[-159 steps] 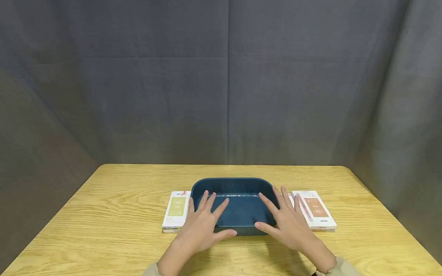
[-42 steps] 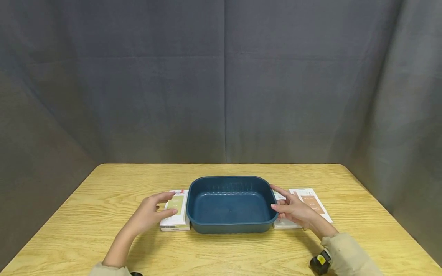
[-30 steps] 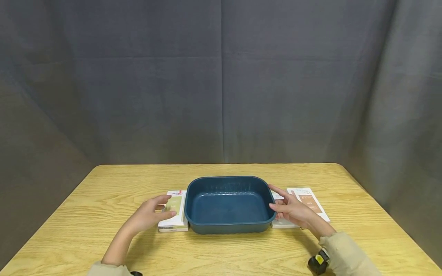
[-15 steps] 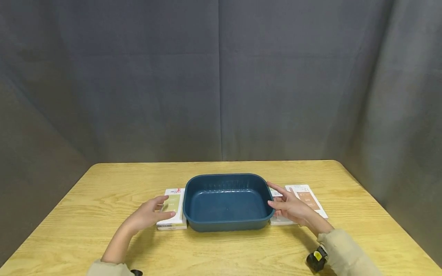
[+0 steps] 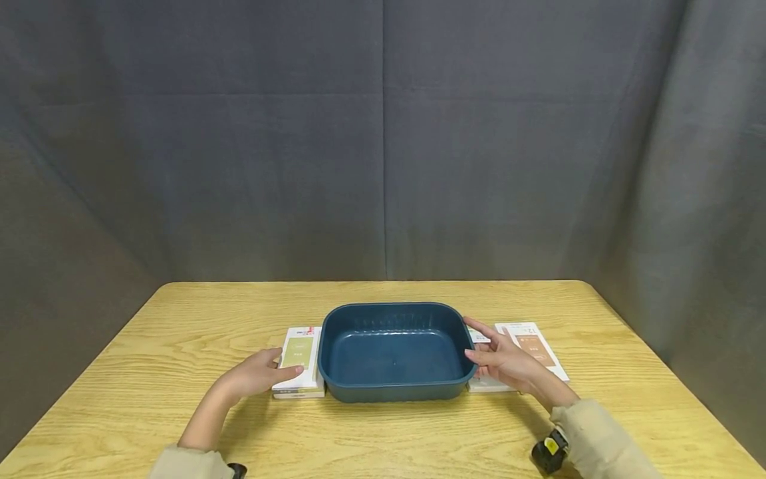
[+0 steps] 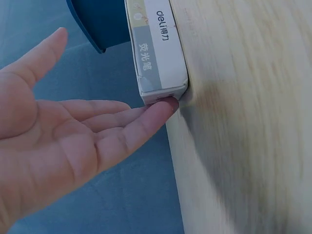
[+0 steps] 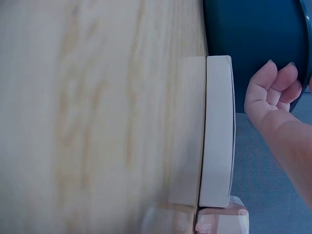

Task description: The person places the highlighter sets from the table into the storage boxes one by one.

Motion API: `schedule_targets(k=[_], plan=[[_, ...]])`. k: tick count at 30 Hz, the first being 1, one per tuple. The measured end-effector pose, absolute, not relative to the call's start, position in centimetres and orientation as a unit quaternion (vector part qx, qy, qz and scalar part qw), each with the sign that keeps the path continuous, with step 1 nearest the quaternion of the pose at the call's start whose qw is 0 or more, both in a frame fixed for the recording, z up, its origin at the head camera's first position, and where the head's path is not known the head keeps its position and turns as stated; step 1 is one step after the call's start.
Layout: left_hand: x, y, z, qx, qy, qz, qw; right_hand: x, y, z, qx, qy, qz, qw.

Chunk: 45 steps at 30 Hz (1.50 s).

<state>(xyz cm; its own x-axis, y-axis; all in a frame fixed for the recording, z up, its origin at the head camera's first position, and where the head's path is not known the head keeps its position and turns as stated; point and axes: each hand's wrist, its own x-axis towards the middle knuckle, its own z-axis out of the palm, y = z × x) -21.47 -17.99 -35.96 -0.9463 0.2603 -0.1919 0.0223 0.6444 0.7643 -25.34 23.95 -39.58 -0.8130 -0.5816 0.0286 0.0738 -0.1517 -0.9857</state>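
Observation:
A dark blue plastic basin [image 5: 395, 359] stands on the table between two sets of highlighter boxes. My right hand [image 5: 505, 362] holds its right rim; curled fingers [image 7: 273, 83] lie against the outer wall in the right wrist view. My left hand [image 5: 254, 372] is at the left stack of boxes [image 5: 299, 362], white with a green label on top. Fairly straight fingers [image 6: 151, 119] touch the end of a box there, while the thumb stands apart from it. Partly behind my right hand lie a white box [image 5: 493, 384] and one with an orange-brown label [image 5: 535, 349].
The wooden table [image 5: 383, 439] carries all of this. Grey curtain [image 5: 383, 166] hangs behind it and along both sides. A black wrist device [image 5: 549, 452] shows by my right sleeve.
Earlier both hands were spread over the basin; since then they have parted to its sides. Lately the left fingers have drawn back and down to the stack's left side. The right hand stays put.

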Motion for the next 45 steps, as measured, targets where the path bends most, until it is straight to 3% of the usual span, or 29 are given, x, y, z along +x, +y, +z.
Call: schedule_targets(k=[10, 19, 34, 45], plan=[[-22.5, -18.2, -36.6, 0.158, 0.856, 0.464, 0.163, -25.7, 23.9, -39.4, -0.205, 0.613, -0.730, 0.223], [-22.1, -17.4, -36.5, 0.095, 0.896, 0.414, 0.130, -25.6, 23.9, -39.5, -0.203, 0.616, -0.728, 0.222], [-21.6, -16.6, -35.8, 0.087, 0.919, 0.377, 0.077, -25.3, 23.9, -39.7, -0.212, 0.605, -0.734, 0.222], [-21.5, -17.0, -35.4, 0.076, 0.926, 0.362, 0.076, -25.4, 24.0, -39.9, -0.212, 0.603, -0.736, 0.223]])
